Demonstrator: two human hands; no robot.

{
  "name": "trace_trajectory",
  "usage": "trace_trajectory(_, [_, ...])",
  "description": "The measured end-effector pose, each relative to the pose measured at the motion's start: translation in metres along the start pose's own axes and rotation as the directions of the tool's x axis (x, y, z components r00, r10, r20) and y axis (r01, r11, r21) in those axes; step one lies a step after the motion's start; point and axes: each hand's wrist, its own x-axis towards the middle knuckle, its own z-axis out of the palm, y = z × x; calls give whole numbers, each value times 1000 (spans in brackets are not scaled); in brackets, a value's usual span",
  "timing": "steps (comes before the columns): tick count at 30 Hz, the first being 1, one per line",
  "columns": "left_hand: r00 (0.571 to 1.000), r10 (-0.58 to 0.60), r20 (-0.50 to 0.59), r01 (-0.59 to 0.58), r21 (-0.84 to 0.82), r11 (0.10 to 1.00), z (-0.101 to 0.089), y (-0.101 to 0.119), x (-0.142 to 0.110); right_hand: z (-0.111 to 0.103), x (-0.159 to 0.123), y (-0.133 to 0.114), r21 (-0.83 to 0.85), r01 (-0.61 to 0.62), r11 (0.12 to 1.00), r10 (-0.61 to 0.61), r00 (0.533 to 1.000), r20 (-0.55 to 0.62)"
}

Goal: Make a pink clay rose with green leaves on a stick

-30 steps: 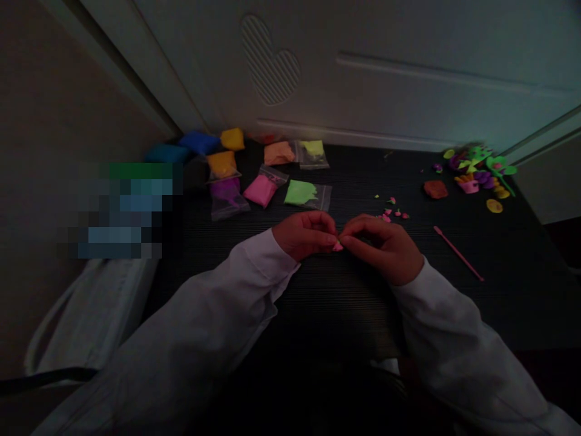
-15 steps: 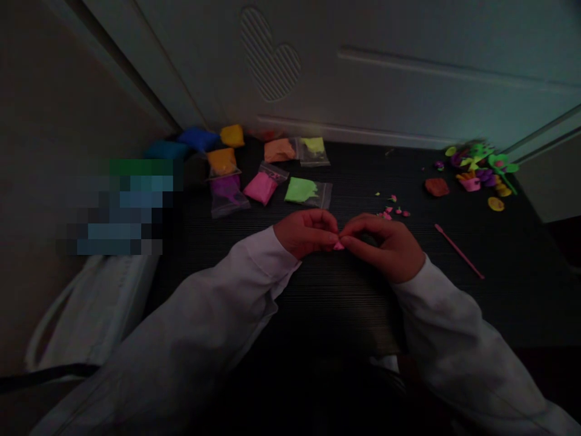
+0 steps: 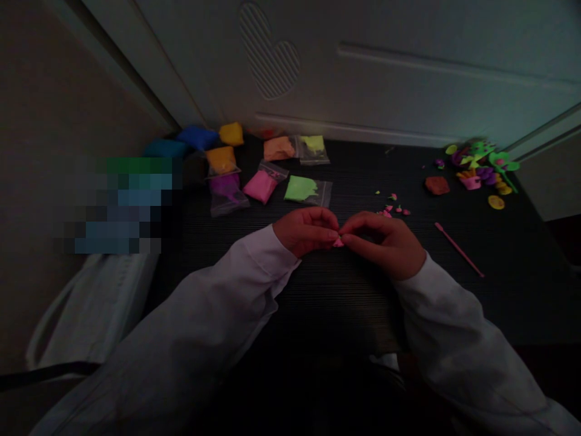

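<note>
Between the fingertips of both hands is a small piece of pink modelling clay point(image 3: 338, 242), partly hidden by the fingers. My left hand point(image 3: 306, 233) pinches it from the left, thumb against the curled fingers. From the other side my right hand point(image 3: 385, 242) pinches it too, thumb and index finger meeting close to the left thumb tip. Just beyond the right hand lie several tiny pink clay bits point(image 3: 387, 212), some with green on them. A pink modelling stick point(image 3: 459, 249) rests on the dark table point(image 3: 327, 309) to the right.
Bags of clay stand at the back left, among them a green bag point(image 3: 300, 189), a pink bag point(image 3: 261, 184) and a purple bag point(image 3: 227, 191). A reddish-brown lump point(image 3: 436, 185) lies near colourful clay flowers point(image 3: 485, 166) at the back right. A white box-like object point(image 3: 102, 309) is at left.
The hands stay almost in place, both still pinching the pink clay, of which slightly more shows below the fingertips. The whole view has shifted very slightly.
</note>
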Motion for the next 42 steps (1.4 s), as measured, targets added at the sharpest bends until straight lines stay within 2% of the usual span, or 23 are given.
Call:
trace_trajectory(7, [1000, -11, -4, 11, 1, 1000, 0, 0, 0, 0, 1, -1, 15, 16, 1000, -16, 1000, 1])
trace_trajectory(14, [999, -27, -30, 25, -50, 998, 2, 3, -2, 0, -1, 0, 206, -81, 975, 87, 996, -23])
trace_trajectory(24, [998, -52, -48, 51, -28, 998, 2, 3, -2, 1, 1, -1, 143, -92, 985, 94, 996, -4])
trace_trajectory(30, [996, -32, -86, 28, -46, 999, 5, 5, -3, 4, 1, 0, 245, -124, 962, 134, 991, -26])
trace_trajectory(33, [996, -9, -88, 5, -48, 999, 6, 5, -3, 4, 3, 4, 311, -136, 941, 164, 984, -65])
trace_trajectory(36, [992, 63, -113, -65, -20, 998, 6, 2, -1, 5, 5, 9, 371, -157, 915, 202, 976, -85])
trace_trajectory(42, [976, 150, -157, -143, 56, 988, 5, -2, 3, 8, 6, 13, 487, -177, 855, 239, 969, -67])
